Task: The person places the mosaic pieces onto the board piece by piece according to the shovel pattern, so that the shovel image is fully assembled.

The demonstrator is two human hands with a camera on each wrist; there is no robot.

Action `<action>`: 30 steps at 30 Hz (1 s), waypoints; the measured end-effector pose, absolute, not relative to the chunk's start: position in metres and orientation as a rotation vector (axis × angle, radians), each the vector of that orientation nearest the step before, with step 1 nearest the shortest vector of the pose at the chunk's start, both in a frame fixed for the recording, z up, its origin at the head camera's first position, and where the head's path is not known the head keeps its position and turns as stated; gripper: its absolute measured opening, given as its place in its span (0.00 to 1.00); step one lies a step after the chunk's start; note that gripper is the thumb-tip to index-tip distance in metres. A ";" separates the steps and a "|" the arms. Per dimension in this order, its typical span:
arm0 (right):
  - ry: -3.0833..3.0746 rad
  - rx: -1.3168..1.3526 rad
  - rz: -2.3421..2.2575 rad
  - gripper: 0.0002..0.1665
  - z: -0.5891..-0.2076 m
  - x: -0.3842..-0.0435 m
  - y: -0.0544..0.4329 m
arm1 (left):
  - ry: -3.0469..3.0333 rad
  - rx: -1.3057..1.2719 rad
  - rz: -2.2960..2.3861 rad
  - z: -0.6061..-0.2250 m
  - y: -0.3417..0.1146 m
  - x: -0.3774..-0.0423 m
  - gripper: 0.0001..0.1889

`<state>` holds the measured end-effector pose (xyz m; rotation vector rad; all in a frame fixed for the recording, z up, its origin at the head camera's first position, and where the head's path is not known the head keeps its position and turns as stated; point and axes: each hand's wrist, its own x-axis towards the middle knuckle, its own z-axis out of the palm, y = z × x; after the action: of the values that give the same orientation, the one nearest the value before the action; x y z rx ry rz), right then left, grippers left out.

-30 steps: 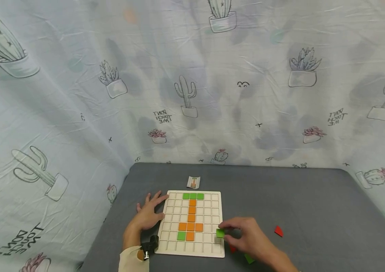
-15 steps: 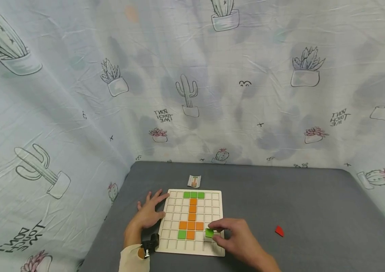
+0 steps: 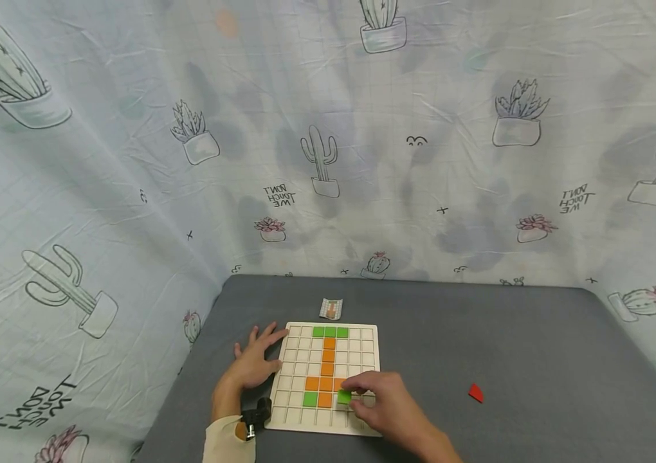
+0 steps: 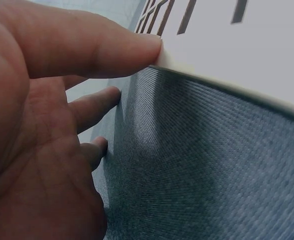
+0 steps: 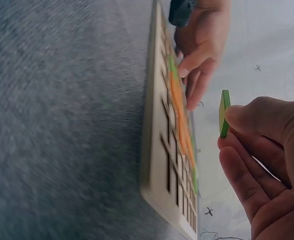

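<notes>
A pale grid board lies on the grey table, with orange tiles and green tiles set in its squares. My right hand pinches a green square tile between thumb and fingers, just above the board and right of the lowest orange tile. In the right wrist view this green tile is held apart from the board's surface. My left hand rests at the board's left edge with fingers spread. The left wrist view has its thumb touching the board's edge.
A small printed card with a coloured grid picture lies behind the board. One red piece with a curved side lies on the table to the right. A cactus-patterned cloth hangs around the table.
My right hand has carried the green tile leftward from the board's right edge to beside the lowest orange tile. The left hand keeps its place.
</notes>
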<state>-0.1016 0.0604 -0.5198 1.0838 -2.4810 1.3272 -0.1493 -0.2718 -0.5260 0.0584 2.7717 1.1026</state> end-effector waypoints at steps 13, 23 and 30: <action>-2.596 1.097 1.071 0.15 -0.529 -0.107 0.046 | 2.771 0.055 1.100 -0.526 -0.272 -0.150 0.38; -2.670 1.102 0.958 0.16 -0.528 -0.108 0.040 | 2.766 0.044 1.106 -0.525 -0.271 -0.150 0.38; -2.639 1.115 0.945 0.16 -0.530 -0.108 0.039 | 2.766 0.047 1.115 -0.526 -0.271 -0.150 0.38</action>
<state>-0.1077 0.0391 -0.5296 1.1152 -2.6391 0.9446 -0.1496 -0.2708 -0.5259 0.0474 2.7658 1.1154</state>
